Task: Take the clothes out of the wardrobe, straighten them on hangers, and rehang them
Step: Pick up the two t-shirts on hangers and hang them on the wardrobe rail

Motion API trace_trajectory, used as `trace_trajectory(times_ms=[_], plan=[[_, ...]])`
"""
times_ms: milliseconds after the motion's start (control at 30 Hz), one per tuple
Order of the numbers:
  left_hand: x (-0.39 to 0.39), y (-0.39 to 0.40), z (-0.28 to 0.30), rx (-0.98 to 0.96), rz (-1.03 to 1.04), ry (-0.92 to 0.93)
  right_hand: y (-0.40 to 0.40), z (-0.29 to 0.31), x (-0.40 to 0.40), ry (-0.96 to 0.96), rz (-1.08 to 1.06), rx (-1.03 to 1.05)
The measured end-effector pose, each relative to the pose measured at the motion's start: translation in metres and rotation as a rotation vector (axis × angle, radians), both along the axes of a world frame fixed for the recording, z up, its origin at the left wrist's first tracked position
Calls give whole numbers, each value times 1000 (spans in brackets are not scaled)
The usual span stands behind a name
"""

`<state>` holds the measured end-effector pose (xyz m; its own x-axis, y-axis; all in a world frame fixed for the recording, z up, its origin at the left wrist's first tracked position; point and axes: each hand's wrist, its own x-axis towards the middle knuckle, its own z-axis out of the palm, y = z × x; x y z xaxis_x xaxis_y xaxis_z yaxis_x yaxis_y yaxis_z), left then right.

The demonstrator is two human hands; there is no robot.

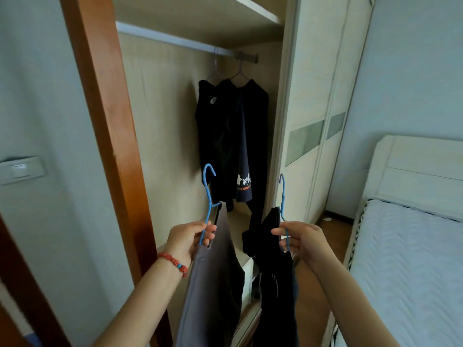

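Head view: two hands are raised before an open wardrobe [130, 101]. Left hand [186, 240], fingers curled tight round a blue hanger [208, 196], holds up a grey garment [213, 284] that hangs down from it. Right hand [300, 240] pinches a second blue hanger [282, 196] carrying a black garment [275, 271]. Behind them, dark clothes [233, 136] hang from the rail [175, 40]. A bed [413, 259] lies to the right.

white graphic and orange line of lettering on hanging dark shirt [244, 146], both illegible
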<state>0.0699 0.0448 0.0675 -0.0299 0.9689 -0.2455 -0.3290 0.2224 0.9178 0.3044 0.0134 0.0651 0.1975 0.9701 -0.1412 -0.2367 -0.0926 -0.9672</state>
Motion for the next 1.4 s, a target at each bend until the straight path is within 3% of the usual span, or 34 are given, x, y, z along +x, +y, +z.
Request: trace_trajectory(times_ms=[333,567,800,1033,1400], plan=[[9,90,-6,49,20,-87,70,16,0,-93,32,25],[5,140,-6,35,164,-171,132,32,-3,-158,214,35],[-4,173,13,98,290,-178,187,56,-24,-113,354,78],[-14,217,27,83,365,-236,243,86,-37,-58,333,92],[-14,269,78,310,580,-163,342,143,-44,-76,421,233]])
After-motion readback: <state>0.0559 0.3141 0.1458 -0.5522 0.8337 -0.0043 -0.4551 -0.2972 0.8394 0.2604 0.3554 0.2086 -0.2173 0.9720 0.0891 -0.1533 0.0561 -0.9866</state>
